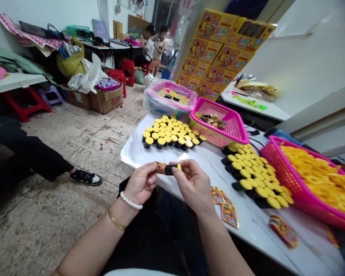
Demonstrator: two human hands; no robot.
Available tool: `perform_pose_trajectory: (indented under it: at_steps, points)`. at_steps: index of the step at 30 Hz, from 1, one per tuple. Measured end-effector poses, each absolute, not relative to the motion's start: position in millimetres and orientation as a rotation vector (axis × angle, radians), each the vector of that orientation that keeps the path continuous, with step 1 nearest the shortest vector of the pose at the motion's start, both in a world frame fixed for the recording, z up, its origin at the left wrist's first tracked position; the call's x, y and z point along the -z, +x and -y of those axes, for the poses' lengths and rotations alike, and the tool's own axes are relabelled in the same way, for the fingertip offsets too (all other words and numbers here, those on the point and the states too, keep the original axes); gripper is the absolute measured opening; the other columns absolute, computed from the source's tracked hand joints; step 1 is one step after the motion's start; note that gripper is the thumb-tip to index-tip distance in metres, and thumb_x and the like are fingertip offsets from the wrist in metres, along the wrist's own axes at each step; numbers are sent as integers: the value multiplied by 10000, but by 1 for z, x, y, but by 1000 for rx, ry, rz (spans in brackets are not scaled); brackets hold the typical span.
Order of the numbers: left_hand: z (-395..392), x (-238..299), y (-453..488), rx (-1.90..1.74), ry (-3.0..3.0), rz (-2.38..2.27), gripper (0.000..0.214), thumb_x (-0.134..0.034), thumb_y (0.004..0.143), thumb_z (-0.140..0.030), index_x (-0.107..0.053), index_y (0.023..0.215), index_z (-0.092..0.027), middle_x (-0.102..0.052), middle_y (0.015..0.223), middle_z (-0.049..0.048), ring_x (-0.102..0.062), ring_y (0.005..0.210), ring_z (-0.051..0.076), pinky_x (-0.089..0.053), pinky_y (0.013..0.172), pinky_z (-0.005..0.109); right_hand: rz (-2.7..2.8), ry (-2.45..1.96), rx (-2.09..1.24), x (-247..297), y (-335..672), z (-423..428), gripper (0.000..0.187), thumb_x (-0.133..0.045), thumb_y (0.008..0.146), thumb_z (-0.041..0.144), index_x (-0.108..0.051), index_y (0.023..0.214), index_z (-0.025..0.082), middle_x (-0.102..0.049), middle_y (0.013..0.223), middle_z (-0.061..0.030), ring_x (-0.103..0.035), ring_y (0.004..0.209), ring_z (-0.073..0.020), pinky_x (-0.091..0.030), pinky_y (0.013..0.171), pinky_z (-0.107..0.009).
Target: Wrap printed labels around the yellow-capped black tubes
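Note:
My left hand [140, 183] and my right hand [193, 183] are both closed on one small black tube with a yellow cap [172, 168], held level just in front of the table's near edge. A colourful sticker [160, 167] lies against the tube's left end under my left fingertips. My left wrist wears a pearl bracelet and a gold bangle. Loose stickers [224, 203] lie on the white table [255, 226] just right of my right hand. One stack of capped black tubes [257, 174] lies on its side to the right; another group [169, 134] stands beyond my hands.
A pink basket of yellow caps [313, 180] sits at the right. A smaller pink basket [218, 124] and a plastic-wrapped tray [171, 97] stand behind the tubes. Yellow cartons [218, 53] are stacked beyond. A seated person's leg and shoe [84, 176] rest on the floor at left. Two people stand far back.

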State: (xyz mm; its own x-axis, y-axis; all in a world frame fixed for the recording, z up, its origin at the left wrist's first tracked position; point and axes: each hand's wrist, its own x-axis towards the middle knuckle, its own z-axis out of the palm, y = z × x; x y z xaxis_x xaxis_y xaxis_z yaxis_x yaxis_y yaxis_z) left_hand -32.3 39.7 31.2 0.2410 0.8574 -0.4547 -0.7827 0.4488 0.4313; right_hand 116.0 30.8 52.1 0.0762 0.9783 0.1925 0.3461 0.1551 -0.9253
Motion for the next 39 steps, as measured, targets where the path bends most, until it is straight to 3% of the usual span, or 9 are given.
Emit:
perform_pose_trajectory:
  at_steps: [5, 12, 23, 29, 33, 36, 39]
  points:
    - [-39, -29, -33, -1104, 218, -753, 172, -761, 748, -202, -621, 769, -105, -601, 643, -20, -353, 364, -16, -180, 318, 114, 1547, -1220, -774, -48, 116, -27, 204, -676, 852, 323, -570, 1000, 230, -746, 1092, -92, -726, 932, -206, -581, 844, -354]
    - [-35, -22, -38, -1107, 419, -784, 368, -851, 645, -365, -624, 790, -113, -589, 593, -31, -367, 327, 0, -137, 302, 135, 1427, -1140, -814, -37, 115, -28, 214, -695, 867, 330, -591, 1018, 221, -717, 952, -52, -695, 848, -173, -564, 762, -301]
    - [-29, -30, -36, -1083, 327, -709, 316, -833, 669, -316, -590, 754, -134, -524, 531, -64, -288, 329, -7, -112, 294, 134, 1576, -939, -798, -33, 129, -20, 254, -729, 828, 231, -630, 1062, 254, -679, 1062, -62, -663, 1095, -244, -530, 982, -439]
    - [-18, -26, -37, -1212, 460, -860, 402, -882, 628, -368, -639, 843, -129, -563, 645, -39, -447, 460, 23, -246, 342, 110, 1532, -898, -869, -42, 133, -15, 260, -755, 807, 200, -664, 1043, 263, -679, 1004, -46, -683, 982, -214, -576, 869, -374]
    - [-16, -30, -46, -1160, 644, -771, 524, -867, 665, -391, -666, 1084, -150, -671, 899, 43, -628, 691, 118, -516, 510, 207, 1540, -867, -878, -44, 136, -10, 298, -782, 781, 185, -685, 1051, 265, -684, 1015, -53, -674, 1009, -232, -566, 901, -402]
    - [-18, -32, -49, -1065, 735, -681, 443, -863, 677, -372, -706, 1010, -124, -695, 885, 61, -649, 697, 128, -558, 618, 257, 1593, -868, -874, -42, 136, -9, 330, -777, 782, 156, -685, 1073, 280, -684, 1024, -48, -667, 1013, -227, -559, 904, -403]
    - [-20, -31, -48, -1040, 747, -698, 363, -873, 665, -342, -709, 878, -99, -688, 764, 49, -634, 632, 112, -523, 585, 226, 1688, -915, -771, -40, 137, -10, 364, -781, 782, 147, -685, 1103, 291, -684, 1049, -50, -654, 1035, -232, -539, 929, -424]
